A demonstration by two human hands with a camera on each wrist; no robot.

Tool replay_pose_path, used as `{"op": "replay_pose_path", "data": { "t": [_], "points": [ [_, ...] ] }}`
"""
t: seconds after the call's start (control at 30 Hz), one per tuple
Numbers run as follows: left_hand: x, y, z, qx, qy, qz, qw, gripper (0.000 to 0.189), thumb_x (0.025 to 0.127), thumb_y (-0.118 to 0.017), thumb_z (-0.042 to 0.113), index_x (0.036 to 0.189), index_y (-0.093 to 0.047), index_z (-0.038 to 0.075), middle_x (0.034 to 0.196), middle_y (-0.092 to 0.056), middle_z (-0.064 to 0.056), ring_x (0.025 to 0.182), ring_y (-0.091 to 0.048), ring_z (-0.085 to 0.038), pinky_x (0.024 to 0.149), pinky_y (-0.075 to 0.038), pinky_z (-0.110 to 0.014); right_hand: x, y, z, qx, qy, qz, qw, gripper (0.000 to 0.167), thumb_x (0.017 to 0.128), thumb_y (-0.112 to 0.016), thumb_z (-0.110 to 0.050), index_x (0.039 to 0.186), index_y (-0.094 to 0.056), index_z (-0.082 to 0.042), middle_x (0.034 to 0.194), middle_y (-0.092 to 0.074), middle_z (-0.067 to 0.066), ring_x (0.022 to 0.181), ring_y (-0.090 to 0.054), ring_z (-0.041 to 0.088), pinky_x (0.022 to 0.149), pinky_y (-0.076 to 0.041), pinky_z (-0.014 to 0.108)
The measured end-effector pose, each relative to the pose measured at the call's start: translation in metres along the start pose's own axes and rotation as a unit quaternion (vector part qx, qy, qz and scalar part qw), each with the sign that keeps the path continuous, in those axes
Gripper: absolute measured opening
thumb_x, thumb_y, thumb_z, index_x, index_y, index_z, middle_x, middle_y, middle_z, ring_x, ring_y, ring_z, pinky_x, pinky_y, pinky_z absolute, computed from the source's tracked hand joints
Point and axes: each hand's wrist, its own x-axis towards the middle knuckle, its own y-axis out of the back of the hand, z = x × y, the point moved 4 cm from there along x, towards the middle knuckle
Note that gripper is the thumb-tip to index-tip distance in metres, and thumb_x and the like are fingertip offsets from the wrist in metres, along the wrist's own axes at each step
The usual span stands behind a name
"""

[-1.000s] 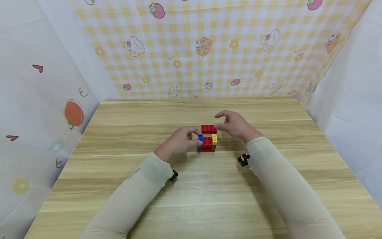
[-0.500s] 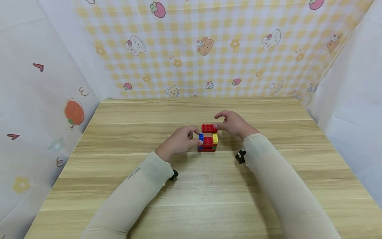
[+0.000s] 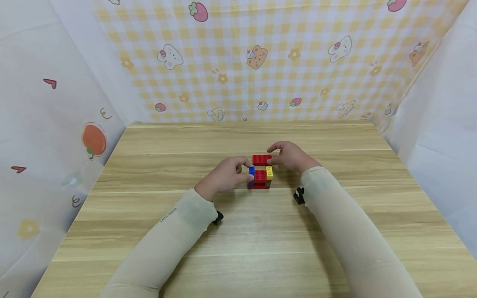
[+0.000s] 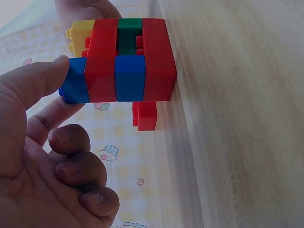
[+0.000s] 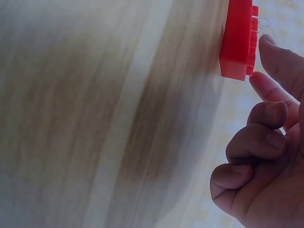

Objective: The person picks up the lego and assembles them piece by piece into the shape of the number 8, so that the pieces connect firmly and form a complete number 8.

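A small tower of toy building blocks stands mid-table, with a red block [image 3: 259, 175] between layers. On top sit a blue block [image 4: 76, 81] at the left end and a yellow block [image 3: 269, 171] at the right. Below, another blue block [image 4: 129, 78] and a green block [image 4: 127, 35] rest on a red base block [image 4: 160, 61]. My left hand [image 3: 227, 174] pinches the top blue block between thumb and index finger. Just behind the tower lies a loose red block [image 3: 261, 159], studs up. My right hand [image 3: 292, 158] hovers at its right end, thumb and index finger apart.
The wooden table [image 3: 238, 248] stretches around the blocks. A checked cloth [image 3: 223, 54] hangs behind its far edge, and white cloths [image 3: 443, 107] close both sides. Black wrist devices [image 3: 299, 195] sit under the sleeves.
My right hand has lowered slightly and drawn a little nearer the loose red block. My left hand keeps its pinch on the blue block, and the tower looks the same.
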Motion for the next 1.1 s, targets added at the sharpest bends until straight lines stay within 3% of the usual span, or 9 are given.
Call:
{"op": "replay_pose_path", "data": {
  "t": [0.33, 0.63, 0.8, 1.1],
  "points": [
    [0.0009, 0.0002, 0.0, 0.004, 0.004, 0.001, 1.0, 0.027, 0.099, -0.076, 0.029, 0.122, -0.069, 0.018, 0.071, -0.042, 0.0, 0.059, -0.039, -0.018, 0.059, -0.034, -0.032, 0.0033, -0.0041, 0.0027, -0.017, 0.003, -0.007, 0.9998, 0.039, 0.098, -0.077, -0.024, 0.135, -0.067, -0.015, 0.109, -0.064, 0.011, 0.094, -0.051, 0.028, 0.084, -0.044, 0.039],
    [0.0015, -0.0002, -0.0006, 0.012, 0.004, 0.002, 0.9999, 0.028, 0.099, -0.076, 0.031, 0.123, -0.069, 0.018, 0.072, -0.042, 0.0, 0.06, -0.039, -0.018, 0.06, -0.034, -0.032, 0.0032, -0.0057, 0.0054, -0.018, -0.007, -0.003, 0.9998, 0.035, 0.098, -0.076, -0.02, 0.132, -0.069, -0.015, 0.139, -0.064, 0.012, 0.112, -0.053, 0.031, 0.106, -0.044, 0.05],
    [0.0007, -0.0001, 0.0005, 0.009, 0.007, 0.0, 0.9999, 0.029, 0.099, -0.076, 0.03, 0.123, -0.069, 0.018, 0.072, -0.042, 0.0, 0.059, -0.039, -0.018, 0.06, -0.034, -0.032, 0.0035, -0.0057, 0.0067, -0.016, -0.006, 0.004, 0.9998, 0.03, 0.098, -0.076, -0.02, 0.127, -0.07, -0.014, 0.131, -0.066, 0.011, 0.104, -0.053, 0.03, 0.094, -0.045, 0.044],
    [0.0003, 0.0001, 0.0005, 0.01, 0.008, 0.003, 0.9999, 0.026, 0.099, -0.076, 0.029, 0.121, -0.069, 0.018, 0.072, -0.043, 0.0, 0.06, -0.04, -0.017, 0.06, -0.034, -0.032, -0.0009, -0.0034, 0.0058, -0.022, 0.007, 0.01, 0.9997, 0.028, 0.098, -0.076, -0.022, 0.124, -0.071, -0.015, 0.102, -0.062, 0.011, 0.09, -0.052, 0.028, 0.077, -0.043, 0.037]
  ]
}}
